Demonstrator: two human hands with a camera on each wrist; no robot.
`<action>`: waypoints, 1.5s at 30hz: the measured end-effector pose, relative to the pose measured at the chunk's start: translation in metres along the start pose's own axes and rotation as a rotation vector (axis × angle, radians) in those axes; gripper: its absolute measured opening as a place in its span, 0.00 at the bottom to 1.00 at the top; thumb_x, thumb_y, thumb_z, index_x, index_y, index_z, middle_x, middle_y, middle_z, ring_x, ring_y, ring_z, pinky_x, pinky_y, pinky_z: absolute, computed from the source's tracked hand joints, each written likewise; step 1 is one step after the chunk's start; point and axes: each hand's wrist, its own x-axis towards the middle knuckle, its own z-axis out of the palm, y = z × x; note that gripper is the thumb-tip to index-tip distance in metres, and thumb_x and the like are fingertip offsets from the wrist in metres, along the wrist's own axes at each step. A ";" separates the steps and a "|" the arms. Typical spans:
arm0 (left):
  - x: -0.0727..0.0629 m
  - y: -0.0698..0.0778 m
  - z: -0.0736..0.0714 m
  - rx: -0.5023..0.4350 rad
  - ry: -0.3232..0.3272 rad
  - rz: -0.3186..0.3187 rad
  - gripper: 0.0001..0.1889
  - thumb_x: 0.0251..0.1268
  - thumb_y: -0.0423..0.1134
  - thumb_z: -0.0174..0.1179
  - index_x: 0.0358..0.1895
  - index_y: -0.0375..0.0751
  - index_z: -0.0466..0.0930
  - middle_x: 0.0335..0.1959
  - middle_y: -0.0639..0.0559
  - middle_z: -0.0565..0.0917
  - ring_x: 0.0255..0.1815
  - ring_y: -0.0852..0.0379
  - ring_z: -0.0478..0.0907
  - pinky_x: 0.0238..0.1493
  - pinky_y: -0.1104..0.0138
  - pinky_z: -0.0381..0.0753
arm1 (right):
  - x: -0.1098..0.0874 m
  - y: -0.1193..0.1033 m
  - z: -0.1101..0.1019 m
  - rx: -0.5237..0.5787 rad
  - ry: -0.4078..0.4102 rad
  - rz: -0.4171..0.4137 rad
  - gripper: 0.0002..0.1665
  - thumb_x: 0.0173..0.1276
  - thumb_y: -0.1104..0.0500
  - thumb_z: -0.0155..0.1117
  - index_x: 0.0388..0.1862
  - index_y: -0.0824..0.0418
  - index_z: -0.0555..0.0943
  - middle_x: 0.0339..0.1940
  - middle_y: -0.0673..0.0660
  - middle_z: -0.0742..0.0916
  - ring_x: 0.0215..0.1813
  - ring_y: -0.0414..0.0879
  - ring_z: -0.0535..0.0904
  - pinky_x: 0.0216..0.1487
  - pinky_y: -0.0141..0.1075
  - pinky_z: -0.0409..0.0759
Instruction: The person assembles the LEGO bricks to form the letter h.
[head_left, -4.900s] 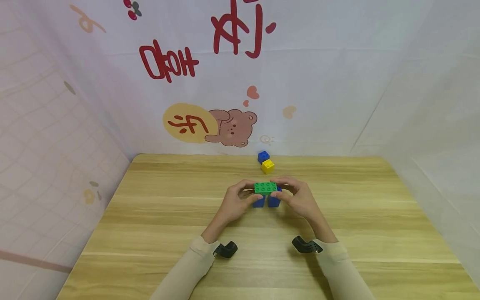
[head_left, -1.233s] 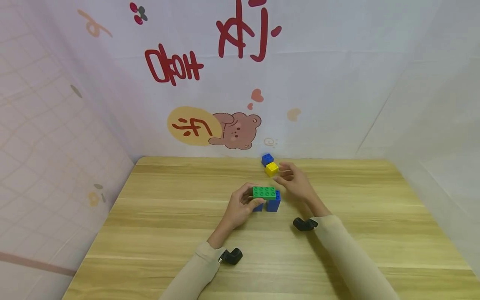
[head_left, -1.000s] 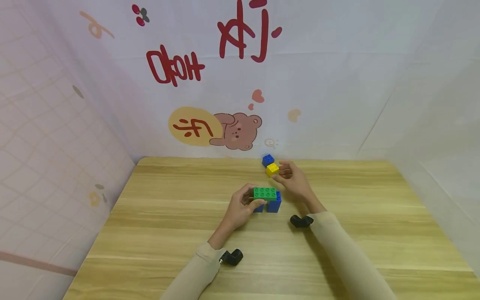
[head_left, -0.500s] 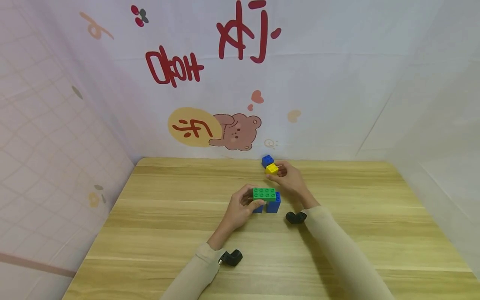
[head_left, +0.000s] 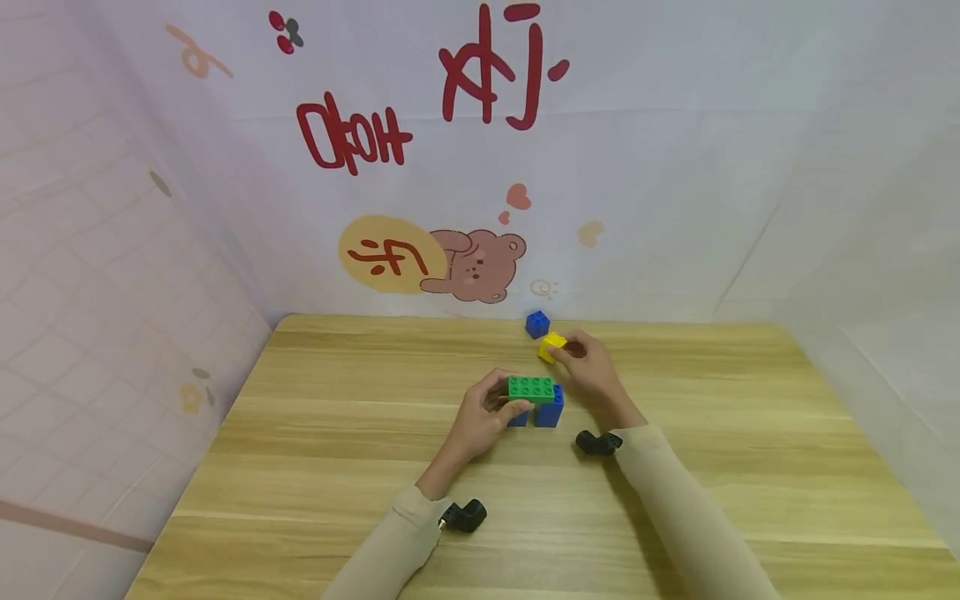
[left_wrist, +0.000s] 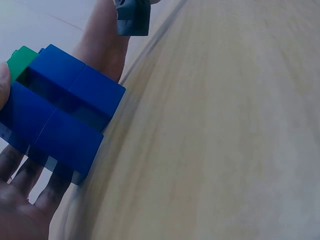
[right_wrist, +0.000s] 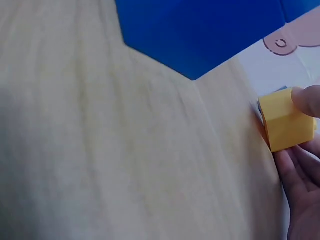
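Note:
A long green building block bridges two blue block columns, each of two stacked blocks, seen side-on as blue blocks in the left wrist view. My left hand grips the left end of the green block, thumb at the front and fingers behind. Further back, my right hand pinches a small yellow block between thumb and fingers. In the right wrist view the yellow block is tilted, and whether it touches the table cannot be told.
A loose blue block stands behind the yellow one, near the table's back edge. White printed cloth rises behind the wooden table and along its sides. Black camera mounts stick out from both wrists.
My right hand has left the green block, reached back to the yellow block and pinched it. The yellow block is now tilted and slightly away from the blue one. My left hand keeps its hold.

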 end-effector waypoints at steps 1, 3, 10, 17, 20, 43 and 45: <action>0.000 0.000 0.000 -0.001 -0.001 0.002 0.16 0.67 0.36 0.69 0.56 0.44 0.80 0.54 0.45 0.87 0.57 0.52 0.85 0.62 0.56 0.84 | -0.002 0.001 -0.001 0.015 0.006 0.007 0.23 0.73 0.45 0.67 0.55 0.61 0.82 0.53 0.61 0.87 0.57 0.56 0.82 0.61 0.45 0.81; 0.000 -0.002 0.001 0.002 -0.001 -0.001 0.16 0.67 0.37 0.69 0.56 0.46 0.80 0.54 0.46 0.87 0.57 0.52 0.85 0.62 0.57 0.85 | -0.006 0.001 -0.002 0.044 0.015 0.017 0.21 0.73 0.46 0.67 0.55 0.61 0.82 0.54 0.61 0.87 0.56 0.55 0.82 0.60 0.43 0.80; 0.000 -0.003 0.001 -0.004 0.005 0.010 0.16 0.66 0.37 0.70 0.55 0.46 0.81 0.53 0.46 0.88 0.56 0.52 0.85 0.61 0.56 0.85 | -0.017 0.001 0.001 0.091 0.029 -0.022 0.20 0.73 0.52 0.68 0.56 0.63 0.82 0.55 0.63 0.87 0.58 0.58 0.84 0.65 0.51 0.81; 0.000 -0.002 0.000 -0.002 -0.001 0.010 0.16 0.67 0.37 0.69 0.57 0.44 0.81 0.54 0.44 0.87 0.58 0.49 0.84 0.63 0.53 0.84 | -0.030 0.002 0.006 0.134 0.013 -0.007 0.24 0.72 0.47 0.69 0.60 0.59 0.82 0.55 0.59 0.87 0.56 0.53 0.84 0.64 0.48 0.80; -0.001 -0.002 0.000 -0.004 -0.003 0.011 0.16 0.68 0.36 0.69 0.57 0.43 0.80 0.54 0.43 0.87 0.58 0.48 0.84 0.63 0.51 0.83 | -0.035 0.001 0.006 0.162 0.010 -0.008 0.25 0.70 0.45 0.71 0.60 0.56 0.83 0.54 0.57 0.87 0.55 0.52 0.84 0.63 0.46 0.80; -0.002 -0.005 -0.002 0.006 -0.018 0.048 0.16 0.68 0.35 0.68 0.57 0.45 0.80 0.55 0.44 0.86 0.57 0.52 0.84 0.61 0.56 0.85 | -0.056 -0.030 -0.006 0.179 0.074 -0.249 0.18 0.73 0.59 0.68 0.59 0.62 0.84 0.56 0.60 0.86 0.54 0.46 0.81 0.61 0.24 0.80; -0.002 -0.006 -0.002 0.009 -0.017 0.046 0.16 0.68 0.35 0.68 0.57 0.45 0.80 0.54 0.45 0.87 0.57 0.53 0.84 0.60 0.57 0.85 | -0.056 -0.032 -0.006 0.194 0.078 -0.270 0.18 0.73 0.61 0.68 0.59 0.63 0.84 0.54 0.61 0.86 0.53 0.44 0.80 0.60 0.24 0.80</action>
